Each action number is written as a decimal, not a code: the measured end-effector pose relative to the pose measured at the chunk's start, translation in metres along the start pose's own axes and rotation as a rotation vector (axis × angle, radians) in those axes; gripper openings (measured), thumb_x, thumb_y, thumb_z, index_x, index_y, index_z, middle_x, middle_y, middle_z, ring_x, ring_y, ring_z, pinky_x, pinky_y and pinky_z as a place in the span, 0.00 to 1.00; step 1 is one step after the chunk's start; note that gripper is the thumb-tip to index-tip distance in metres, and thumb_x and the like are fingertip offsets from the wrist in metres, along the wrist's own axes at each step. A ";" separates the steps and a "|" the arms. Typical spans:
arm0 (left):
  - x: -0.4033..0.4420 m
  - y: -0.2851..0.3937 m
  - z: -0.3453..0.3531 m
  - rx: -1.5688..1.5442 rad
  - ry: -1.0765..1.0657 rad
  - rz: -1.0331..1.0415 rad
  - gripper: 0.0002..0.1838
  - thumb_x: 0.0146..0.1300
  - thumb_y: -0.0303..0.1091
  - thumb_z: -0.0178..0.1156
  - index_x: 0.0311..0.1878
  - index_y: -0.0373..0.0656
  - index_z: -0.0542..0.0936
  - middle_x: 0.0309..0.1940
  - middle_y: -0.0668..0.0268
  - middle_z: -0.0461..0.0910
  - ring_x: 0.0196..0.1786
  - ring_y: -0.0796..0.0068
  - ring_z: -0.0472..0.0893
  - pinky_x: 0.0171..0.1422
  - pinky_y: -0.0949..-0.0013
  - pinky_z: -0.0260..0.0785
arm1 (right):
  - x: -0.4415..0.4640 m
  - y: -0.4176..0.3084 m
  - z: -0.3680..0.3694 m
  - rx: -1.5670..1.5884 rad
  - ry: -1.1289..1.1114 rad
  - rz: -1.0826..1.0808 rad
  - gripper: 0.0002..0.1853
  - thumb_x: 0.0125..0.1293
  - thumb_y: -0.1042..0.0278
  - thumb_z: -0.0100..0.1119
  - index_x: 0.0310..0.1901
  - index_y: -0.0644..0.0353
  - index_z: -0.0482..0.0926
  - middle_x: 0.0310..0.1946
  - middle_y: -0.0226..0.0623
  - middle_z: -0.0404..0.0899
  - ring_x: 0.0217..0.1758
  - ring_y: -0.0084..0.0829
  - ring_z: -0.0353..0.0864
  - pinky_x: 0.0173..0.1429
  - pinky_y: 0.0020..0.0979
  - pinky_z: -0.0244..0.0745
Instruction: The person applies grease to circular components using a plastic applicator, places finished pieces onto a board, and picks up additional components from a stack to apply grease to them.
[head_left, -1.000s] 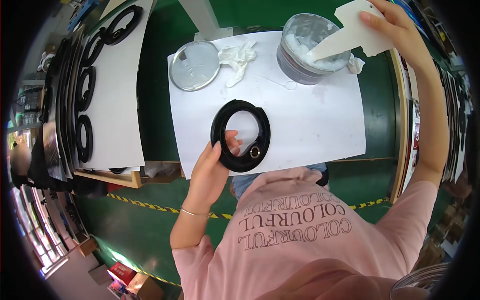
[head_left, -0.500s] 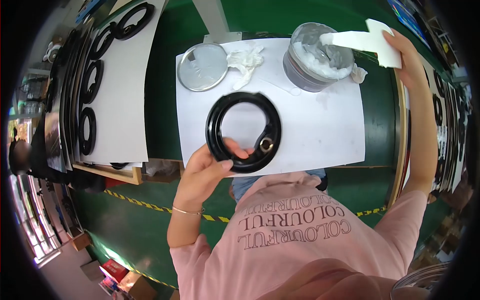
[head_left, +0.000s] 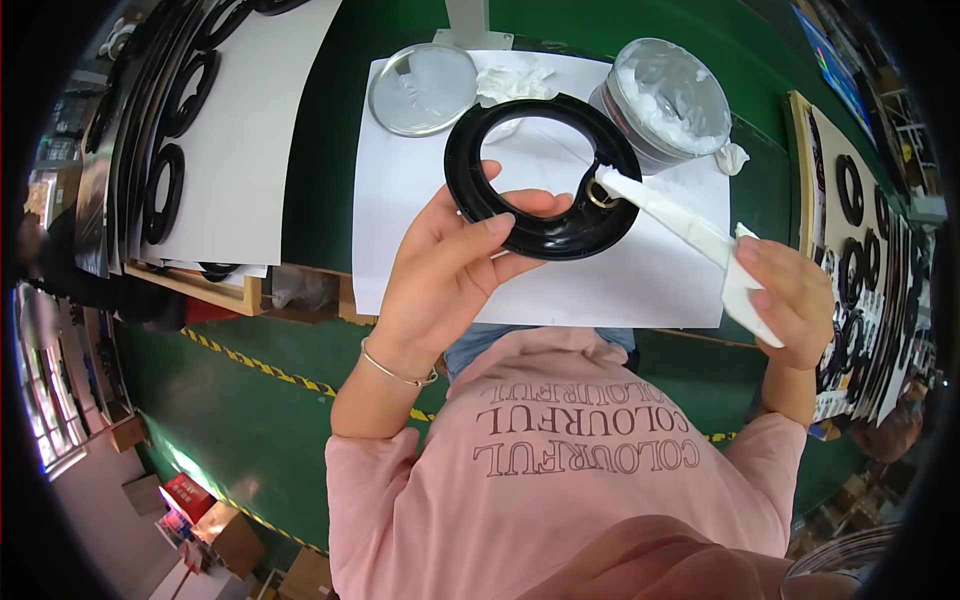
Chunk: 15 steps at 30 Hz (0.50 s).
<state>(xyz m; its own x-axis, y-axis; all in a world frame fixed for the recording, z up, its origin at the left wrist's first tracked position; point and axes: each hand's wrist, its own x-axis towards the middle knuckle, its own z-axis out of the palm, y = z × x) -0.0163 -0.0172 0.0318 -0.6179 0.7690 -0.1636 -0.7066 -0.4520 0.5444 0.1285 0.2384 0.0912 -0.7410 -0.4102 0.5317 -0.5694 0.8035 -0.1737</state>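
Black ring (head_left: pixel 572 238) is clasped in my left grip (head_left: pixel 440 265) above a white sheet (head_left: pixel 640 285), while my right grip (head_left: pixel 793 300) pinches a white spatula (head_left: pixel 675 217), its tip at the ring's metal insert (head_left: pixel 603 202). Beyond, crumpled tissue (head_left: pixel 512 84) lies between a round lid (head_left: pixel 424 90) and a tub of white paste (head_left: pixel 652 150).

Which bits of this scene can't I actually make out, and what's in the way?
Head view, now:
- Black ring: its far face is turned away; the left hand's thumb covers some rim.
- White spatula: right hand's fingers cover part of its wide end.
- Tub: lower left wall, behind the black ring.
- Crumpled tissue: partly behind the black ring.
- Red box: lettering too small.
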 end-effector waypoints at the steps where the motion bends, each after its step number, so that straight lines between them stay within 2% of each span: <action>1: 0.000 0.000 0.000 -0.019 0.010 0.006 0.18 0.61 0.21 0.44 0.54 0.44 0.62 0.48 0.48 0.73 0.58 0.52 0.69 0.58 0.55 0.67 | 0.002 -0.002 0.000 0.002 0.000 0.000 0.17 0.46 0.78 0.59 0.41 0.61 0.70 0.40 0.49 0.77 0.41 0.45 0.79 0.43 0.36 0.76; 4: -0.001 -0.001 0.000 -0.043 0.026 0.014 0.17 0.62 0.22 0.44 0.54 0.44 0.63 0.47 0.51 0.74 0.58 0.52 0.69 0.58 0.55 0.67 | 0.005 -0.007 -0.001 -0.095 -0.062 -0.042 0.12 0.52 0.74 0.56 0.38 0.62 0.67 0.37 0.53 0.77 0.37 0.47 0.80 0.41 0.40 0.77; 6: -0.002 -0.001 0.000 -0.050 0.031 0.015 0.16 0.62 0.22 0.44 0.53 0.44 0.64 0.47 0.52 0.74 0.58 0.53 0.69 0.58 0.55 0.67 | 0.005 -0.011 0.001 -0.114 -0.059 -0.026 0.15 0.46 0.77 0.59 0.38 0.57 0.70 0.40 0.45 0.77 0.40 0.42 0.79 0.41 0.36 0.77; 15: -0.001 0.000 0.000 -0.091 0.031 0.000 0.15 0.61 0.22 0.45 0.52 0.43 0.64 0.47 0.53 0.74 0.58 0.53 0.68 0.58 0.55 0.67 | 0.008 -0.019 0.001 -0.216 -0.121 -0.038 0.15 0.46 0.75 0.61 0.37 0.52 0.71 0.39 0.39 0.79 0.41 0.37 0.80 0.43 0.31 0.76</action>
<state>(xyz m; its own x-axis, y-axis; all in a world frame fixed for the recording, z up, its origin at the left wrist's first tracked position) -0.0151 -0.0181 0.0321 -0.6273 0.7554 -0.1894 -0.7341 -0.4923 0.4677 0.1330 0.2198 0.0975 -0.7651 -0.4799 0.4293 -0.5178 0.8549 0.0328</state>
